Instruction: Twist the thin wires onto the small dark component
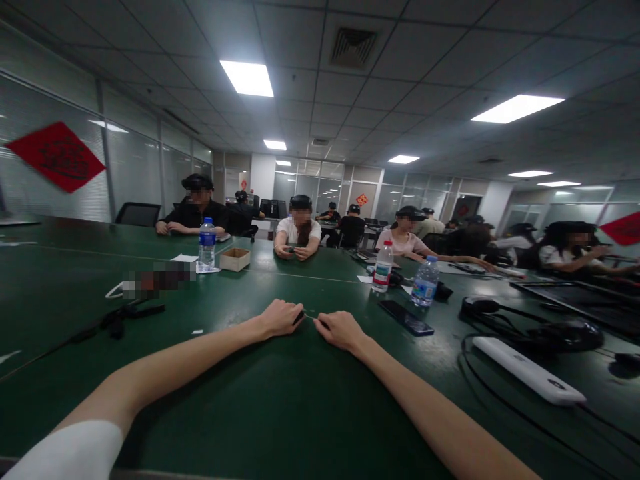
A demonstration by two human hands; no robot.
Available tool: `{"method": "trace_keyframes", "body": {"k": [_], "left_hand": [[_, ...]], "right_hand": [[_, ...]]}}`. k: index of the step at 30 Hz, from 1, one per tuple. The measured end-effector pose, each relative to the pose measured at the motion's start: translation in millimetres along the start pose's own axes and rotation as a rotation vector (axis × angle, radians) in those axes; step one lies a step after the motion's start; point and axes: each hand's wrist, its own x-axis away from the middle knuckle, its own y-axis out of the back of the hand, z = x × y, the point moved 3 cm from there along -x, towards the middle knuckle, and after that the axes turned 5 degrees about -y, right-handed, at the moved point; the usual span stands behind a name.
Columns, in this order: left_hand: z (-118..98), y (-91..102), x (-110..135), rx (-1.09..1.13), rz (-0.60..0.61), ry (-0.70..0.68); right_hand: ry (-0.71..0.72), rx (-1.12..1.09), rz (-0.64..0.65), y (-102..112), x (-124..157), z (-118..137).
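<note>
My left hand (281, 317) rests on the green table (240, 407), its fingers closed round a small dark object (299, 318) that is mostly hidden. A thin pale strand (309, 316) spans the short gap from it to my right hand (341, 331). That hand is closed too, thumb and forefinger pinched at the strand's other end. Both forearms lie along the tabletop, and the hands are a little apart. What kind of thing the dark object is, I cannot make out.
To the right are a phone (406, 317), two bottles, a white power bank (529, 371) with cables, and a black headset (530, 327). A small box (235, 259), a water bottle (207, 245) and a black strap (117, 319) lie left. Several people sit around.
</note>
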Motion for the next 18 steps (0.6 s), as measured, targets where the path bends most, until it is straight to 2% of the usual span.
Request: {"method": "trace_keyframes", "body": {"k": [12, 18], "left_hand": [[-2.6, 4.3, -1.4, 0.068, 0.001, -0.129], [0.4, 0.6, -3.5, 0.059, 0.055, -0.126]], "right_hand": [[-0.076, -0.042, 0.020, 2.1, 2.5, 3.5], [-0.039, -0.025, 0.008, 1.4, 2.8, 3.3]]}}
